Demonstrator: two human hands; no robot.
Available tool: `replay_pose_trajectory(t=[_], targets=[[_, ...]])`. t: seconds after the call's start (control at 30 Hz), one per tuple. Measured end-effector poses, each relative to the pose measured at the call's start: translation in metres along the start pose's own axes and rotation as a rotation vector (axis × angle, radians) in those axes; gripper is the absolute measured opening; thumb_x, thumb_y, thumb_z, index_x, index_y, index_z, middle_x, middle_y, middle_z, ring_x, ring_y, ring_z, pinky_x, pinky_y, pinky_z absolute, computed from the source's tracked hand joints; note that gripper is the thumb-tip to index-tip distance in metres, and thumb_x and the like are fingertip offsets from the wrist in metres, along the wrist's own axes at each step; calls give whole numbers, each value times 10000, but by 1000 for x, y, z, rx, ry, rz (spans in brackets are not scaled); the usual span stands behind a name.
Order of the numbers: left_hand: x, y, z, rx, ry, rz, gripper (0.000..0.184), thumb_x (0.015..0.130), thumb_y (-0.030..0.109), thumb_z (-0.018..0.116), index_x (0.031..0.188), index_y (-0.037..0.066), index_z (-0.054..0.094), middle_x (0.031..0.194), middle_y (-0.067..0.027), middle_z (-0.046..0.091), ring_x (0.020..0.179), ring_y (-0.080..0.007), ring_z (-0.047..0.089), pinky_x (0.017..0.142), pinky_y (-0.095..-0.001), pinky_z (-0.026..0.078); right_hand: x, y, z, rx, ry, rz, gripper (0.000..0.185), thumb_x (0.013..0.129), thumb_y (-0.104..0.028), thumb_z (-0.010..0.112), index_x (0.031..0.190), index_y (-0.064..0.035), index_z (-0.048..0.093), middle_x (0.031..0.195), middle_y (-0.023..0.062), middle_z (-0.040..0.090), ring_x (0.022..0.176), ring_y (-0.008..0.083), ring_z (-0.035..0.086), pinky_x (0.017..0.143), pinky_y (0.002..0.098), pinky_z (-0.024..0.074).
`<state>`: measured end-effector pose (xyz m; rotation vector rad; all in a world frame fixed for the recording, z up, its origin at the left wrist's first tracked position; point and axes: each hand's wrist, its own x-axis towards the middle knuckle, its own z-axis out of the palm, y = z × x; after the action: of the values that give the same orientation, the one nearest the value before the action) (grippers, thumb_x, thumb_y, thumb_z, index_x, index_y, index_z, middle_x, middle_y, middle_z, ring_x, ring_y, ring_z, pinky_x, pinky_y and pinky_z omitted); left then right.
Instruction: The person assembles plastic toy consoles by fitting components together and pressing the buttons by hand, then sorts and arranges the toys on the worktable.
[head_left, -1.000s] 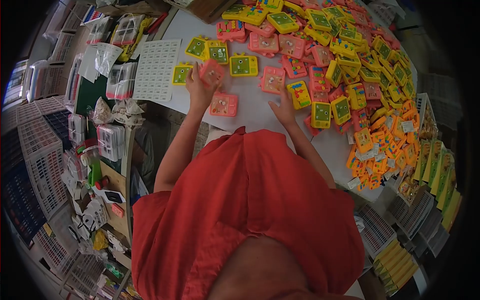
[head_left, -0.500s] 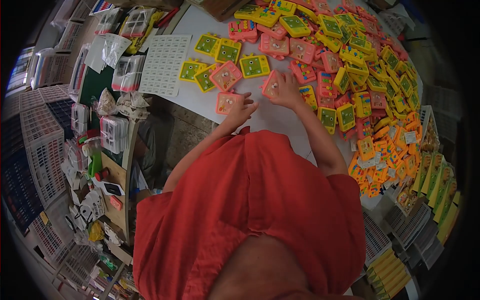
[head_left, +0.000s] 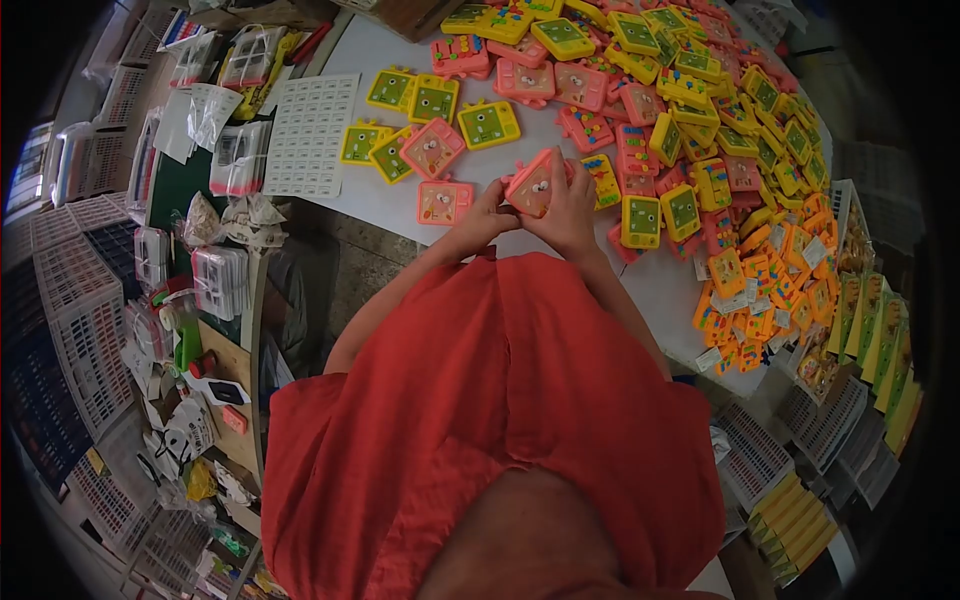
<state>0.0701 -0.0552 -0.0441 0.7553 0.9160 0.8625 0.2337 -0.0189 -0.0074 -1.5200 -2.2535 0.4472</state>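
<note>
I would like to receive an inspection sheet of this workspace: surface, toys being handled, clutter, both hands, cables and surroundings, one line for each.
Surface: flat white table.
Job's things: square pink plastic toy with a printed panel, held tilted; pink and yellow plastic toys lie beyond and to its left.
Clutter: large mixed heap of pink and yellow toys; pile of small orange plastic toys with white tags; white paper sheet printed with a grid.
Hands: right hand grips the toy; left hand at its left edge, grip unclear.
Cables: nothing seen clearly.
Surroundings: white lattice plastic baskets left; yellow-green packets lower right.
</note>
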Motion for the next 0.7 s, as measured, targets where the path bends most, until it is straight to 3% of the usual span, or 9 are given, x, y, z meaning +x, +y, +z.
replay_pose_trajectory(t=[0.17, 0.27, 0.37, 0.43, 0.5, 0.57, 0.63, 0.7], targets=[[-6, 11, 4, -89, -12, 14, 604, 840, -3, 533, 1373, 49, 253, 1243, -101, 495, 1113, -193, 521, 936, -339, 440, -3, 2, 5, 113, 20, 18, 1074, 554, -415, 799, 1404, -61, 247, 1224, 204, 345, 1122, 375, 361, 943, 475, 316], [-6, 12, 8, -193, 14, 13, 515, 891, 69, 541, 1345, 37, 300, 1206, -96, 516, 1062, -175, 547, 880, -302, 467, -6, 4, 11, 170, 33, 35, 1083, 553, -446, 801, 1399, -49, 254, 1219, 204, 357, 1127, 369, 362, 949, 472, 312], [1, -13, -1, -45, 116, 76, 401, 923, 153, 542, 1263, 23, 375, 1101, -74, 548, 968, -145, 574, 809, -271, 498, -7, -5, 1, 96, 28, -4, 1071, 574, -455, 796, 1396, -33, 253, 1213, 211, 366, 1128, 362, 368, 950, 468, 316], [1, -14, -2, 271, 236, 187, 286, 952, 212, 494, 1156, 19, 440, 1008, -51, 551, 896, -119, 577, 755, -262, 521, -6, -5, -2, 30, 14, -36, 1056, 594, -448, 791, 1394, -24, 249, 1211, 217, 368, 1127, 361, 374, 947, 466, 323], [-3, 1, -8, 309, 252, 153, 276, 961, 243, 472, 1121, 19, 451, 972, -49, 548, 886, -118, 575, 751, -272, 526, -5, 6, 2, 368, -52, 65, 1043, 610, -434, 794, 1399, -32, 242, 1224, 240, 344, 1132, 375, 374, 935, 465, 342], [-5, 17, -5, 344, 272, 118, 281, 970, 275, 450, 1085, 19, 462, 937, -47, 545, 876, -117, 572, 746, -283, 531, -8, 6, 8, 372, 1, 48, 954, 674, -412, 756, 1390, -28, 256, 1193, 209, 392, 1092, 343, 422, 903, 443, 379], [-9, 30, 3, 33, 225, 37, 340, 980, 314, 415, 1113, 10, 487, 967, -60, 576, 874, -129, 590, 736, -289, 533, -5, 10, 13, 375, 50, 28, 865, 738, -389, 719, 1381, -24, 270, 1163, 177, 439, 1051, 312, 471, 871, 420, 417], [-18, 51, 16, -90, 133, 40, 340, 979, 304, 420, 1137, 12, 495, 995, -67, 589, 866, -136, 601, 738, -290, 533, 5, 25, 15, 1199, -208, 457, 631, 870, -341, 575, 1359, -36, 319, 1018, 67, 537, 856, 181, 546, 707, 306, 461]])
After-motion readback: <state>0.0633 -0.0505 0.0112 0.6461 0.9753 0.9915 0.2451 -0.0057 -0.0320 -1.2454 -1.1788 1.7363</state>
